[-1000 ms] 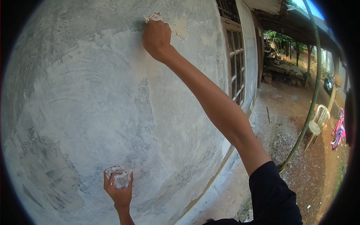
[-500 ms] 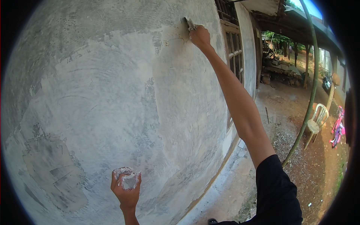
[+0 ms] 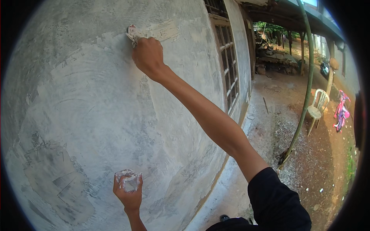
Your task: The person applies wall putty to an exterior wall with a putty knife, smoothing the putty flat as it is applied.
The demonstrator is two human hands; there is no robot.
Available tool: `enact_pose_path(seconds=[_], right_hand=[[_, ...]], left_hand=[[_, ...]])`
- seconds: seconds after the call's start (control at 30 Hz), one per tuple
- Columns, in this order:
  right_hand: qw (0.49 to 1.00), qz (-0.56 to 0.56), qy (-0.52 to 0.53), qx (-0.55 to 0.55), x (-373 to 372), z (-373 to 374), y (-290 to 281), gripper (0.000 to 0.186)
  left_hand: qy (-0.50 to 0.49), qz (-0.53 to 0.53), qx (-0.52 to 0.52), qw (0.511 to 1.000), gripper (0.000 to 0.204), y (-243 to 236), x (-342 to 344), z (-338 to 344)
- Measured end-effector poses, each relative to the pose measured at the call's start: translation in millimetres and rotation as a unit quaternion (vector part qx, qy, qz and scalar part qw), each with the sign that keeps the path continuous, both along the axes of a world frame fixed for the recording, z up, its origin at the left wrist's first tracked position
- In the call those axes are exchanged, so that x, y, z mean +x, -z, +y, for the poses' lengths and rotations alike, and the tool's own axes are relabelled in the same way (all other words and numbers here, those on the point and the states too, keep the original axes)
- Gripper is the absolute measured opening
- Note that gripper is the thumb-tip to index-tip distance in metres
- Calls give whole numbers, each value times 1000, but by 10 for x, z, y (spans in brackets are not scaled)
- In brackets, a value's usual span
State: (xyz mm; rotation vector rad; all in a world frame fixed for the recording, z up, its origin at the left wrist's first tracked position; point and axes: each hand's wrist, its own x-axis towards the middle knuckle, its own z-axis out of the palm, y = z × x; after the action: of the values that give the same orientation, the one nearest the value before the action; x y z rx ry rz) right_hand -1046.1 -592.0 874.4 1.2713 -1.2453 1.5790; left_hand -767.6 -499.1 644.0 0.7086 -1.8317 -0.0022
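My right hand (image 3: 148,56) is stretched up to the grey plastered wall (image 3: 104,100) and closed round a putty knife (image 3: 132,34). Its blade, smeared with off-white paste, is against the wall. A fresh, pale streak of putty (image 3: 163,30) runs along the wall to the right of the knife. Low in front of the wall, my left hand (image 3: 129,198) grips a small grey piece (image 3: 131,183) with white putty caked round its edges. Whether that piece is a flat scraper or a holder, I cannot tell.
To the right of the wall is a barred window (image 3: 229,57). A slanting pole (image 3: 306,88) stands over the dirt ground, with a pale chair (image 3: 318,106) and a pink child's bicycle (image 3: 341,111) beyond it. A rougher patch (image 3: 58,184) marks the lower left wall.
My right hand has swept the putty knife left across the upper wall, and a pale streak now shows behind it. My left hand keeps its hold, nearly in place. The view has shifted slightly.
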Motion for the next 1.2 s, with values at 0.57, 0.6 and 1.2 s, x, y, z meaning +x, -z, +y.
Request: enact_pose_path(seconds=[0.57, 0.6, 1.2], right_hand=[[995, -93, 42, 25, -1784, -186, -304, 25], [997, -51, 36, 40, -1577, -270, -208, 20], [997, 35, -49, -54, -1844, -10, -366, 24]], left_hand=[[-29, -8, -61, 998, 23, -146, -147, -48], [-31, -3, -52, 998, 22, -156, -178, -40], [-63, 56, -67, 994, 15, -205, -1097, -63]])
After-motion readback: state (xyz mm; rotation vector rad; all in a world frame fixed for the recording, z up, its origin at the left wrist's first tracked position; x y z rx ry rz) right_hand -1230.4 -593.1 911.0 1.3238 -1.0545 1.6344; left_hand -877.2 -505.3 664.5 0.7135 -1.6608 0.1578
